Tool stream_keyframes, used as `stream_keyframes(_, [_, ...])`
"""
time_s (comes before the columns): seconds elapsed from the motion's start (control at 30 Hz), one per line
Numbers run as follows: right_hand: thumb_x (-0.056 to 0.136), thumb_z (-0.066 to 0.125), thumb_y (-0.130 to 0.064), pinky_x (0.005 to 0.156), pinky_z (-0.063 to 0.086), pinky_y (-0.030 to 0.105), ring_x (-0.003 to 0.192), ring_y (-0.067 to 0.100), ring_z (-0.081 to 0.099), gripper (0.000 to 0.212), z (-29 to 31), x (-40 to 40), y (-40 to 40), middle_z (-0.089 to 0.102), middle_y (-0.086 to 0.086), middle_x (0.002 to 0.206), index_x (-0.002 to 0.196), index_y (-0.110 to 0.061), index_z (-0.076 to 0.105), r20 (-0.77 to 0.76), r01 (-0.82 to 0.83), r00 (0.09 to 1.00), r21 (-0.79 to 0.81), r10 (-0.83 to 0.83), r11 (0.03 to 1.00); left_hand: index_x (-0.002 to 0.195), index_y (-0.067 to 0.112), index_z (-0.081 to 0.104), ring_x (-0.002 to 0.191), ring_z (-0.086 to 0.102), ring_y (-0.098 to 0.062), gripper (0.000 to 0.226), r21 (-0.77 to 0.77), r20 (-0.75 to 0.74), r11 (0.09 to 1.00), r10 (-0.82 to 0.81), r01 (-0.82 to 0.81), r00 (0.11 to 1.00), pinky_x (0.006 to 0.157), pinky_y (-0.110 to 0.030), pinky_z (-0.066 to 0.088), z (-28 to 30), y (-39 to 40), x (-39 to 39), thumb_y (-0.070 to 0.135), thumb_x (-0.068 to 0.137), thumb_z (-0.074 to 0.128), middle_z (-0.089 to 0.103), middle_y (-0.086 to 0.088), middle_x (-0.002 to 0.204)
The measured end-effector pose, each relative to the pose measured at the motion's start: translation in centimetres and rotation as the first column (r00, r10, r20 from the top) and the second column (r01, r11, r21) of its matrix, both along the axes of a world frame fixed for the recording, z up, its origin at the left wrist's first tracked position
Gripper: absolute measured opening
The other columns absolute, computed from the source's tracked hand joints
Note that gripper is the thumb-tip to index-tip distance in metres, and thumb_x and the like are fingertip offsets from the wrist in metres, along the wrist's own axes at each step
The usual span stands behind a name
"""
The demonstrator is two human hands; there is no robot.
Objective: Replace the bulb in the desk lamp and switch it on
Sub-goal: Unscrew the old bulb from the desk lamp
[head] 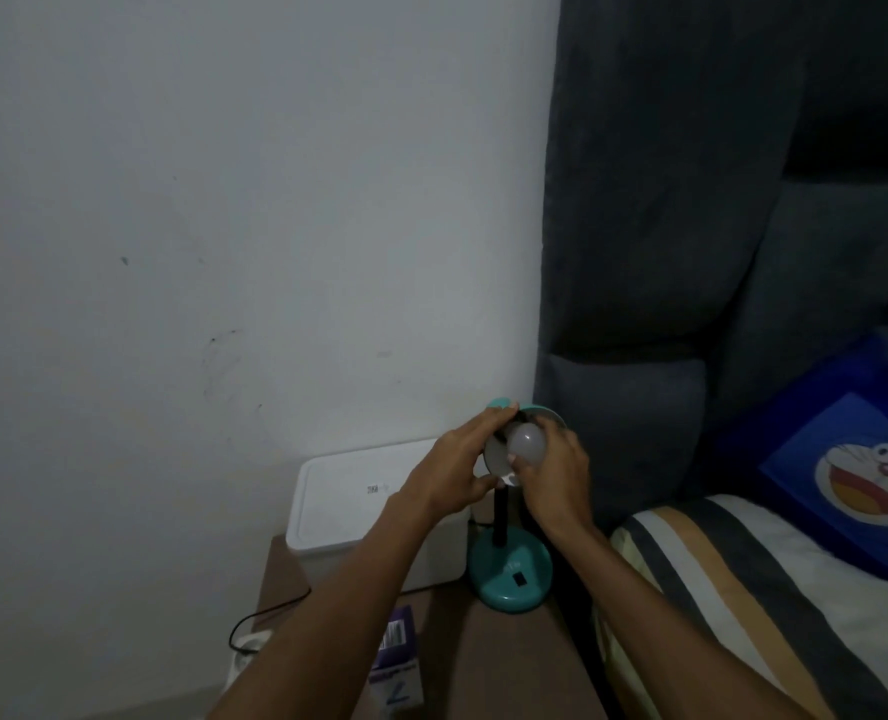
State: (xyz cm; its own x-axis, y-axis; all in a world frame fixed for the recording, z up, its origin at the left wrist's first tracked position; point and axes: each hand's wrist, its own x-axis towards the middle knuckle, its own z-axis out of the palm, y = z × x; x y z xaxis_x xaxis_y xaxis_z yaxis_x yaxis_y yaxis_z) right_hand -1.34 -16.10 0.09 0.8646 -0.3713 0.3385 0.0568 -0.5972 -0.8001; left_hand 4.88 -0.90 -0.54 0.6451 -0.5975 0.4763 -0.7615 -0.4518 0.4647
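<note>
A small teal desk lamp stands on a brown bedside table [488,662], with a round teal base [509,576] and a black stem. Its teal shade [540,412] is tilted toward me. My left hand [457,470] grips the left side of the shade. A white bulb [526,443] sits in the mouth of the shade, and the fingers of my right hand [553,472] are closed around it. The lamp is dark. A black switch [519,579] shows on the base.
A white lidded box [348,506] stands behind the lamp against the wall. A purple and white bulb carton [395,654] lies on the table near me. A black cable and white socket strip [247,646] lie on the floor at the left. A bed with a striped cover [743,589] is at the right.
</note>
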Motion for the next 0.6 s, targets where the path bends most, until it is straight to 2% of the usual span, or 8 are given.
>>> stream_keyframes(0.1, [0.086,0.075,-0.014,0.089,0.041,0.025,0.116,0.028,0.056,0.056,0.2,-0.2,-0.4,0.053,0.012,0.13,0.138,-0.024,0.055,-0.017,0.001,1.0,-0.019,-0.001,1.0,0.162,0.014,0.034,0.152,0.039,-0.018,0.099,0.015,0.007,1.0,0.012,-0.012,1.0,0.12,-0.043,0.043,0.0,0.0,0.1,0.008,0.08,0.089,0.04,-0.006,0.165])
stream_keyframes(0.2, [0.086,0.072,-0.008,0.085,0.043,0.024,0.111,0.026,0.056,0.053,0.5,-0.4,-0.3,0.048,0.008,0.128,0.133,-0.029,0.057,-0.018,0.002,1.0,-0.025,-0.002,1.0,0.162,0.015,0.034,0.152,0.04,-0.02,0.099,0.016,0.024,1.0,0.013,-0.013,1.0,0.119,-0.044,0.044,-0.1,-0.1,0.0,0.01,0.08,0.089,0.041,-0.006,0.165])
stream_keyframes(0.33, [0.086,0.067,-0.006,0.082,0.045,0.024,0.098,0.016,0.052,0.05,0.4,-0.8,-0.2,0.045,0.006,0.127,0.13,-0.029,0.058,-0.011,0.009,1.0,-0.031,-0.009,0.999,0.162,0.016,0.034,0.151,0.041,-0.019,0.1,0.023,0.025,0.999,0.028,-0.029,0.999,0.119,-0.041,0.044,-0.1,-0.2,-0.2,0.007,0.08,0.089,0.042,-0.006,0.164])
stream_keyframes(0.5, [0.087,0.066,-0.007,0.069,0.038,0.013,0.093,0.014,0.05,0.05,0.5,-2.0,-0.7,0.046,0.006,0.123,0.131,-0.028,0.057,-0.028,0.014,0.999,-0.065,-0.016,0.998,0.164,0.02,0.028,0.154,0.037,-0.021,0.105,0.085,-0.019,0.995,0.051,-0.049,0.999,0.124,-0.043,0.036,0.3,0.0,-0.5,0.005,0.08,0.088,0.037,-0.007,0.167])
stream_keyframes(0.6, [0.085,0.069,-0.017,0.073,0.041,0.022,0.099,0.018,0.053,0.053,0.8,-3.0,-1.3,0.053,0.007,0.126,0.134,-0.031,0.055,-0.056,0.043,0.997,-0.129,-0.051,0.991,0.167,0.033,0.015,0.158,0.025,-0.016,0.116,0.137,-0.042,0.989,0.063,-0.057,0.997,0.126,-0.03,0.026,1.1,0.2,-1.4,0.01,0.08,0.089,0.022,-0.002,0.173])
